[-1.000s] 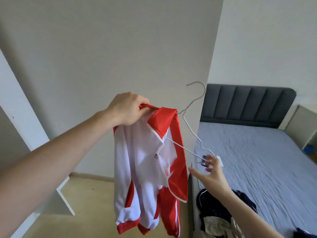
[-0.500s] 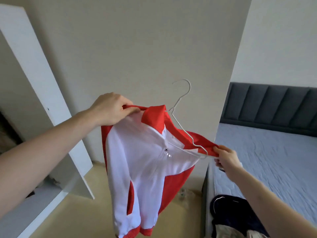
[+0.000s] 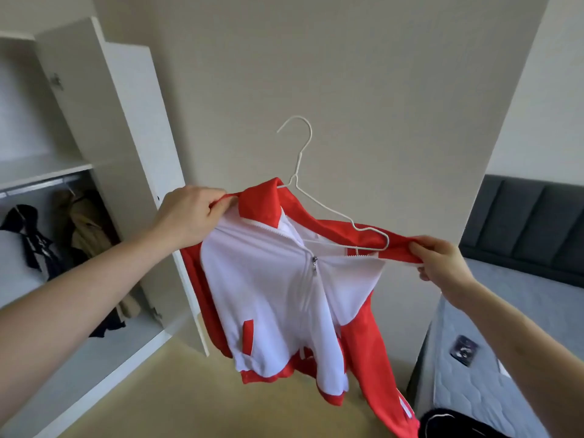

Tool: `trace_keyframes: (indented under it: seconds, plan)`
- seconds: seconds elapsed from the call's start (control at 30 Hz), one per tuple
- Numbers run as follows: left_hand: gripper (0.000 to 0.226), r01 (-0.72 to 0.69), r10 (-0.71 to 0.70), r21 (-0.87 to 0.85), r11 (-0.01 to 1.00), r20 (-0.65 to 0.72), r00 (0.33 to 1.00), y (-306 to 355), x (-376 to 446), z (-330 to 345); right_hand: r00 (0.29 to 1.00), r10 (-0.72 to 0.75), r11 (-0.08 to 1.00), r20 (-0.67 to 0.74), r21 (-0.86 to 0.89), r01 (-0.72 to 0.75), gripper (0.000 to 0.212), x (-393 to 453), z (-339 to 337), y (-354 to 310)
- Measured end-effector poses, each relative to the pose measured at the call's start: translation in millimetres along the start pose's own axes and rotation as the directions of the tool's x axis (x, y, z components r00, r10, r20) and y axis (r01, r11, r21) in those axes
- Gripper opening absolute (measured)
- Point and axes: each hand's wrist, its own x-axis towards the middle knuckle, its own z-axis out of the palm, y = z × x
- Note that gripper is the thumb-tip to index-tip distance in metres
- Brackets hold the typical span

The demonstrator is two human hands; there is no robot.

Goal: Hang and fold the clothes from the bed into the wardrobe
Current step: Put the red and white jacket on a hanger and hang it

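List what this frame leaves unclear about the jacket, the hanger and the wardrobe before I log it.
- Hanger: head view; its left arm is inside the red and white jacket, so its seating there is hidden.
- Left hand: fingertips buried in the collar fabric.
- Right hand: whether it also pinches the wire cannot be told.
- Wardrobe: cut off by the left edge.
- Hanging clothes: shadowed, hooks unclear.

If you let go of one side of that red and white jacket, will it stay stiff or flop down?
Probably flop. The jacket sags between the left hand and right hand, and its hem hangs in loose folds. It seems light: a thin wire hanger sits inside it unbent. The smooth cloth might slide off that hanger.
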Motion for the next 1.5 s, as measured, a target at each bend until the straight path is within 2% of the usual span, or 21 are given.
trace_keyframes:
  seconds: [0.1, 0.23, 0.4, 0.53, 0.57, 0.63, 0.7, 0.8, 0.9, 0.93, 0.97, 1.0, 1.03, 1.07, 1.13, 1.17, 1.23, 1.3, 1.33, 1.4, 1.5]
  plan:
    - [0.05, -0.002, -0.003, 0.083, 0.997, 0.065, 0.998, 0.5, -11.7, -5.1, 0.999, -0.005, 0.998, 0.047, 0.064, 0.002, 0.025, 7.3, 7.8, -8.3]
    - [0.04, -0.041, 0.04, 0.145, 0.989, 0.01, 0.999, 1.5, -33.9, -11.0, 0.996, 0.012, 0.982, 0.086, 0.187, -0.028, 0.028, 15.5, 25.2, -20.0]
    - [0.042, 0.051, -0.06, 0.311, 0.949, 0.018, 0.998, -25.3, -71.0, -32.6, 0.989, 0.143, 0.932, 0.043, 0.331, -0.15, 0.024, 34.8, 58.5, -35.4]
    - [0.035, -0.086, -0.015, 0.473, 0.877, 0.205, 0.979, -39.8, -97.9, -42.0, 0.985, 0.164, 0.905, 0.06, 0.387, -0.175, 0.026, 36.2, 102.6, -59.0]
    - [0.033, -0.063, -0.054, 0.481, 0.874, 0.225, 0.973, -43.4, -104.6, -40.8, 0.987, 0.13, 0.906, 0.098, 0.392, -0.158, 0.028, 31.3, 116.6, -70.0]
    - [0.032, 0.1, -0.204, 0.474, 0.875, 0.174, 0.963, -53.4, -117.6, -38.7, 0.969, 0.008, 0.919, 0.245, 0.381, -0.104, 0.034, 10.4, 150.1, -95.3]
    - [0.035, 0.298, -0.365, 0.426, 0.854, 0.084, 0.927, -66.1, -128.8, -37.3, 0.879, -0.151, 0.944, 0.452, 0.33, -0.008, 0.039, -29.0, 191.6, -118.6]
    - [0.044, 0.468, -0.495, 0.28, 0.838, 0.03, 0.869, -85.5, -147.5, -40.9, 0.609, -0.315, 0.949, 0.728, 0.217, 0.23, 0.027, -100.4, 255.9, -129.6]
    - [0.048, 0.527, -0.529, 0.181, 0.831, -0.04, 0.848, -110.5, -170.0, -54.2, 0.378, -0.319, 0.863, 0.869, 0.1, 0.496, 0.015, -125.5, 302.0, -119.2]
    - [0.049, 0.538, -0.533, 0.157, 0.828, -0.078, 0.843, -120.8, -178.9, -60.6, 0.32, -0.292, 0.841, 0.902, 0.083, 0.534, 0.013, -124.5, 311.0, -119.1]
    - [0.049, 0.543, -0.531, 0.132, 0.829, -0.116, 0.839, -132.7, -188.1, -67.6, 0.275, -0.272, 0.832, 0.922, 0.082, 0.548, 0.011, -121.2, 318.3, -119.3]
    - [0.049, 0.544, -0.528, 0.102, 0.833, -0.148, 0.836, -145.7, -197.6, -74.7, 0.26, -0.287, 0.826, 0.922, 0.1, 0.555, 0.011, -117.4, 325.9, -120.0]
    - [0.049, 0.542, -0.525, 0.073, 0.837, -0.172, 0.834, -160.4, -206.6, -82.2, 0.285, -0.348, 0.814, 0.893, 0.137, 0.564, 0.012, -112.2, 334.3, -120.2]
    - [0.048, 0.541, -0.525, 0.049, 0.839, -0.184, 0.831, -175.4, -214.8, -89.8, 0.359, -0.428, 0.801, 0.83, 0.165, 0.575, 0.015, -105.8, 342.9, -120.6]
    - [0.048, 0.527, -0.514, 0.023, 0.85, -0.189, 0.837, -207.2, -229.5, -102.8, 0.548, -0.565, 0.767, 0.617, 0.147, 0.625, 0.022, -86.6, 362.0, -123.3]
    - [0.048, 0.513, -0.501, 0.021, 0.858, -0.182, 0.846, -222.5, -235.5, -107.7, 0.584, -0.62, 0.728, 0.524, 0.107, 0.677, 0.023, -74.0, 372.4, -125.7]
    - [0.048, 0.492, -0.482, 0.029, 0.87, -0.16, 0.861, -251.3, -245.6, -114.7, 0.575, -0.654, 0.648, 0.491, -0.028, 0.761, 0.026, -52.5, 399.2, -130.5]
    - [0.049, 0.478, -0.469, 0.033, 0.878, -0.15, 0.871, -276.7, -252.4, -117.6, 0.533, -0.564, 0.6, 0.631, -0.13, 0.789, 0.036, -38.5, 431.4, -129.4]
    - [0.048, 0.474, -0.465, 0.035, 0.88, -0.146, 0.873, -288.0, -255.4, -118.3, 0.524, -0.462, 0.636, 0.715, -0.145, 0.758, 0.035, -36.7, 448.6, -128.5]
    - [0.045, 0.474, -0.463, 0.043, 0.88, -0.153, 0.873, -310.0, -261.9, -119.1, 0.475, -0.289, 0.725, 0.831, -0.134, 0.676, 0.013, -40.1, 480.7, -123.6]
    - [0.036, 0.501, -0.486, 0.069, 0.863, -0.164, 0.859, -345.0, -269.0, -122.8, 0.414, -0.293, 0.727, 0.862, -0.081, 0.682, 0.036, -44.0, 525.6, -120.2]
